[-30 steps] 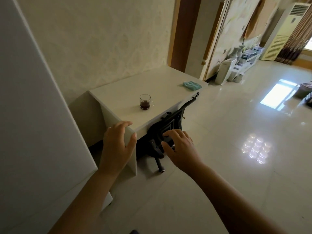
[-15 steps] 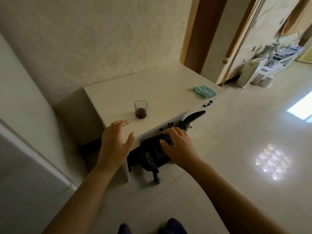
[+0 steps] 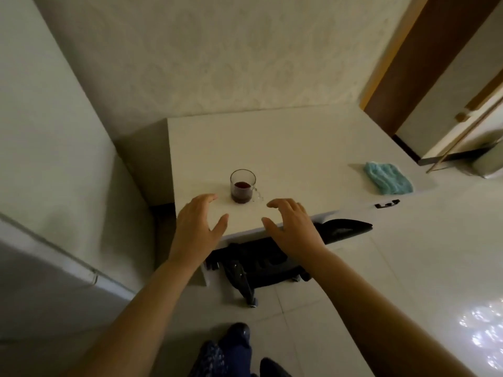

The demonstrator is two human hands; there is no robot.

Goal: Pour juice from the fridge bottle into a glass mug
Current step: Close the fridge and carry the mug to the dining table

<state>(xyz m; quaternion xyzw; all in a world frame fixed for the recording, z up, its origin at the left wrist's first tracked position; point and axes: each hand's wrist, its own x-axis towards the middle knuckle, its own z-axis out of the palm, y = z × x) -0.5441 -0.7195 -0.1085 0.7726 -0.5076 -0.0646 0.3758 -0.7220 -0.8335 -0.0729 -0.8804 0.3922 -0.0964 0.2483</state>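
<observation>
Flanking the glass mug [image 3: 243,189], both hands' fingers [image 3: 209,198] spread, empty; chair [image 3: 261,263] mostly hidden under the table [image 3: 285,148].

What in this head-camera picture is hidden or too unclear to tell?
- Chair: mostly hidden under the table.
- Juice bottle: nowhere in view.
- Glass mug: handle faint, nearly invisible.
- Shoes: cut off by bottom edge.
- Left hand, right hand: palms hidden.
</observation>
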